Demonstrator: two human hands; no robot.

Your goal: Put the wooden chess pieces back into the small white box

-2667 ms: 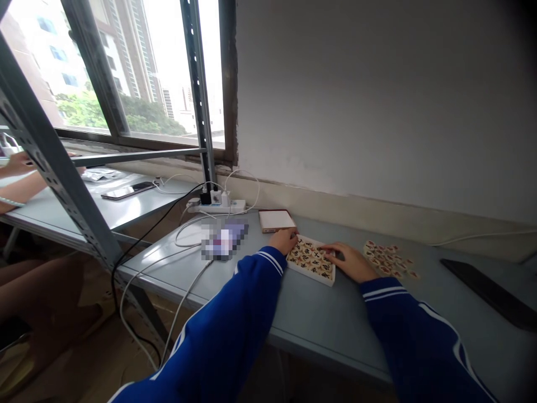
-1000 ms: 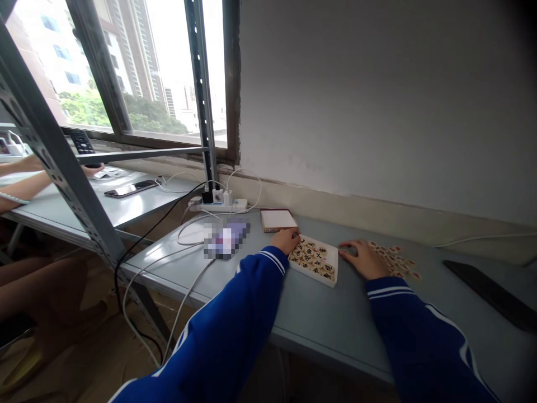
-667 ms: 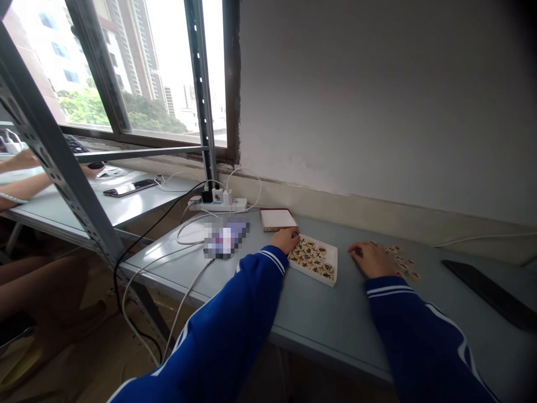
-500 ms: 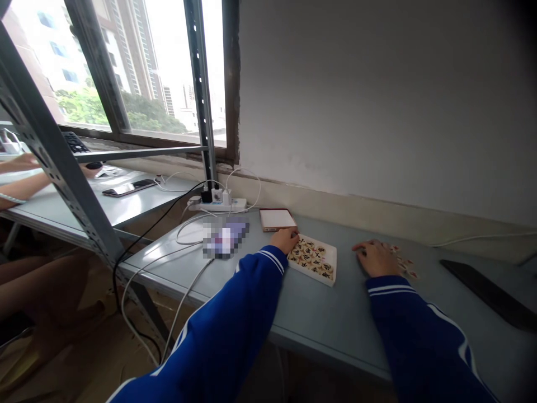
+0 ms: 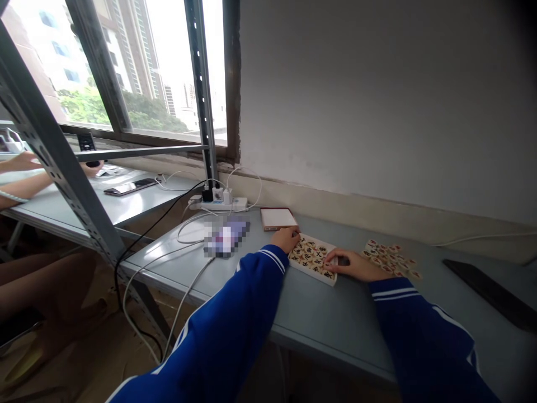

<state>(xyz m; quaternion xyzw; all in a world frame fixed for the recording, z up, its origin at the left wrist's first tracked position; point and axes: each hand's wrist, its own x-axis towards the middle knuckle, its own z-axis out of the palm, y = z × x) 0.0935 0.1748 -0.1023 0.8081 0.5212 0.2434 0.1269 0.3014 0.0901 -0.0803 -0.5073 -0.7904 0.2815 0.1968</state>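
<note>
The round pale wooden game pieces (image 5: 312,258) between the left hand (image 5: 285,239) and right hand (image 5: 352,265) bear black characters. They are too small to read.

Bright daylight from the window (image 5: 138,61) at left, sky blown out, soft shadows on the worktop (image 5: 335,313), dark vignetted corners, wide-angle bending at edges, one pixelated patch (image 5: 226,238).
</note>
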